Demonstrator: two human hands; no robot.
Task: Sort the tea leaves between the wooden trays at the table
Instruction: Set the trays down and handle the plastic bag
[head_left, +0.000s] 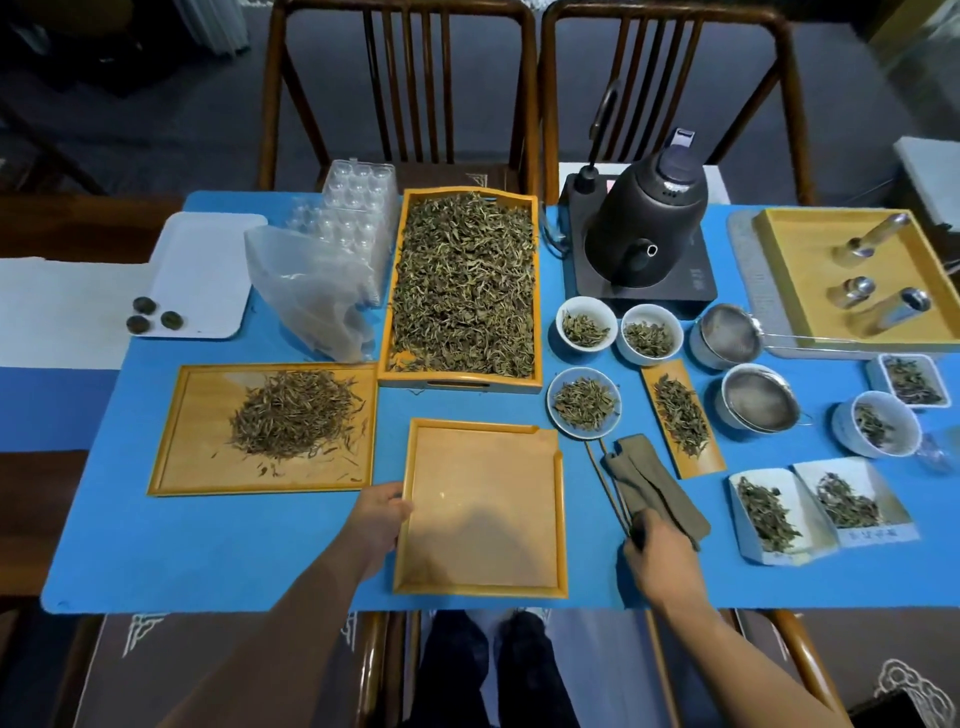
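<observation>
Setting-up stage, by my reading: no leaves were being moved yet. The left hand (382, 512) gripped the left rim of the empty tray (480, 512), thumb over the edge, steadying or squaring it at the near side of the blue mat (208, 561). The right hand (657, 545) was closed around the near end of a pair of thin sticks (605, 480), probably tongs or chopsticks, lying just beside a folded grey cloth (652, 488). Whether the sticks were already lifted off the mat could not be told.

Next move, as a judgement: raise the sticks, reach to the far tray and pick out single leaves, carrying them to the empty tray or the side tray. That calls for a light pinch, since dry leaves are brittle and snag on one another, and for the left hand keeping the tray from sliding.

The leaves themselves:
- Deep tray (462, 283), centre far side of the mat: full, edge to edge, of mixed green-brown curled leaves with pale stems, unsorted in appearance.
- Flat tray (265, 428), left of the empty one: a loose heap of longer, straighter, needle-like leaves, with strays scattered toward its near edge.
- Empty tray: bare but for faint dust, one far corner notched.

Small bowls (584, 327) of leaves stood to the right, near a dark kettle (644, 228).
</observation>
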